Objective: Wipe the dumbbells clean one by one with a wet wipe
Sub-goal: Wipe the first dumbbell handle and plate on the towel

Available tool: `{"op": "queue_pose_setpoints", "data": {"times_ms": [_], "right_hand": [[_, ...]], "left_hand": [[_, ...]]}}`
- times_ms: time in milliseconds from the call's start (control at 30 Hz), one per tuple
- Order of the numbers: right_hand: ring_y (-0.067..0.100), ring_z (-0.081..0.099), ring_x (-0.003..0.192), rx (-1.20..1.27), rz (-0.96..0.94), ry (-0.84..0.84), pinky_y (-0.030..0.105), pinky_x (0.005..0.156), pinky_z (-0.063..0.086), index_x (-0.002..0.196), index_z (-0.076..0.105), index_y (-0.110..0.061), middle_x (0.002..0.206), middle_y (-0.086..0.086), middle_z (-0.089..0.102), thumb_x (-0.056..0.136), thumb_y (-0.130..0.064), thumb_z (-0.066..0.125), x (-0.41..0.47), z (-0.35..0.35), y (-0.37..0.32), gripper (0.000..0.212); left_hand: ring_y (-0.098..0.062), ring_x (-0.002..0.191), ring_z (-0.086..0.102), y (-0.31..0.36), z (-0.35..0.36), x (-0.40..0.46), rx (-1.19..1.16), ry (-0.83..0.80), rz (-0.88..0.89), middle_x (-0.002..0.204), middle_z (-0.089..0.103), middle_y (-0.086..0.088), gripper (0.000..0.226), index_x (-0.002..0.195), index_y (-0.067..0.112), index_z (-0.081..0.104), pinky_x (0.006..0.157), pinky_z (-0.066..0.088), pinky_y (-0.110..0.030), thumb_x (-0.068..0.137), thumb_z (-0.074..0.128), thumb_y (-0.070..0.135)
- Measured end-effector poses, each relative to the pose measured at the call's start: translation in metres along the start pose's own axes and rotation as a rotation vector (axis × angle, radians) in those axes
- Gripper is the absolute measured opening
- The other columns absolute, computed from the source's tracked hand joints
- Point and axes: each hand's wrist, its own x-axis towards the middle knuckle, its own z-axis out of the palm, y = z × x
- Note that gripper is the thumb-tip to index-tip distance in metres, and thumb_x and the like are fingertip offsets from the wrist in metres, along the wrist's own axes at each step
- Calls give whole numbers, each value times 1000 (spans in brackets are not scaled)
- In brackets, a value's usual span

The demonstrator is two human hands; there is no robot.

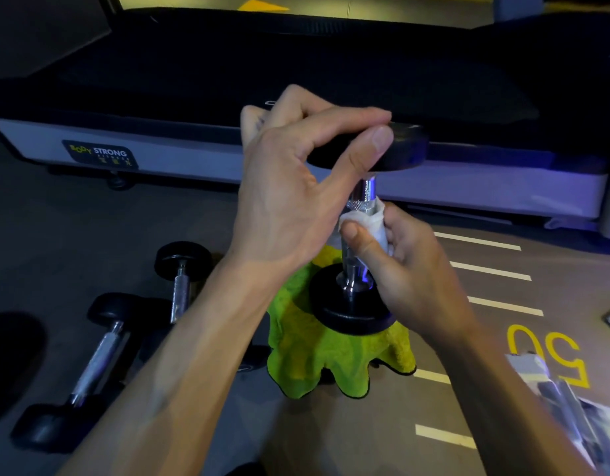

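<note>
Standing upright on a green cloth [334,355], the dumbbell [362,201] sits mid-frame w/ its lower black weight pressed into the fabric and its upper weight up near the treadmill [193,159] edge behind. Left hand [296,187] grips that top weight, thumb curled along the front rim, fingers over the top. Right hand [396,255] is wrapped round the chrome handle w/ a white wet wipe [365,221] bunched between thumb and fingers, so wipe touches the bar approx. halfway up; bare metal shows above and below it. Green cloth is draped over something I can't make out, hanging in folds down to the floor [90,218]. To the left, two more dumbbells lie flat on the floor: one [101,355] nearer the person, angled, and another [180,290] just beyond it, partly hidden by the left forearm. Floor on the right has white dashes and a yellow "50" [551,352] painted on it. Bottom-right corner shows a shiny, blurred packet [565,407], can't tell what it is.
</note>
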Motion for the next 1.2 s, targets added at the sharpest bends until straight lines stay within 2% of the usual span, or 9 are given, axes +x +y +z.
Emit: {"op": "queue_pose_setpoints", "data": {"times_ms": [133,300,533,667,800,900,1033,1133,1200], "right_hand": [[40,71,91,23,68,-120,67,86,54,108,68,-19,96,13,75,92,-52,64,-7,-10,16,37],[33,72,104,-74,125,-225,62,95,54,116,70,-27,108,5,77,86,-55,68,-15,-14,32,41],[29,76,90,-115,114,-102,57,83,60,104,72,-22,96,3,80,74,-61,72,-15,-11,30,49],[20,76,88,-121,134,-5,49,82,60,102,74,-26,93,-3,80,77,-54,77,-22,-6,27,38],[9,68,76,-282,67,158,27,69,53,97,75,-29,83,-8,76,86,-42,81,-34,-4,19,18],[11,63,74,-327,63,152,26,66,49,101,74,-27,80,-8,73,89,-38,78,-34,-9,17,16],[12,61,72,-289,41,74,21,61,45,95,70,-25,78,-5,70,91,-44,71,-29,-17,21,19],[12,64,72,-203,31,65,23,63,47,97,72,-25,81,-3,73,88,-46,66,-29,-20,24,24],[8,64,70,-136,34,52,17,61,46,99,73,-22,81,-5,74,90,-38,71,-31,-21,25,19]], "left_hand": [[-13,120,52,-8,-5,-2,-17,-87,-17,124,66,20,29,133,31,70,101,34,-17,111,50,30],[3,114,45,-14,-9,-5,-21,-145,-5,125,63,24,27,133,34,65,104,37,-25,112,49,27],[18,105,45,-9,-2,-4,-37,-114,18,116,62,26,22,126,36,66,94,35,-28,110,55,26],[5,102,44,-1,2,-5,-26,-106,38,112,63,25,18,121,42,68,90,32,-20,106,61,33],[-1,99,40,7,6,-2,-3,-49,25,99,59,24,15,113,43,72,87,32,-11,99,71,37],[-4,99,40,10,10,0,20,10,22,93,51,21,19,110,37,76,88,31,-9,92,78,42],[-16,124,44,1,9,-3,59,-36,-4,115,59,21,24,121,46,71,109,32,-24,98,66,52],[-20,144,44,-5,8,-11,-56,-205,4,146,54,8,36,145,32,62,124,30,-36,110,52,34],[-21,144,49,-4,7,-13,-121,-229,12,148,55,4,38,149,25,59,121,38,-46,111,53,24]]}}
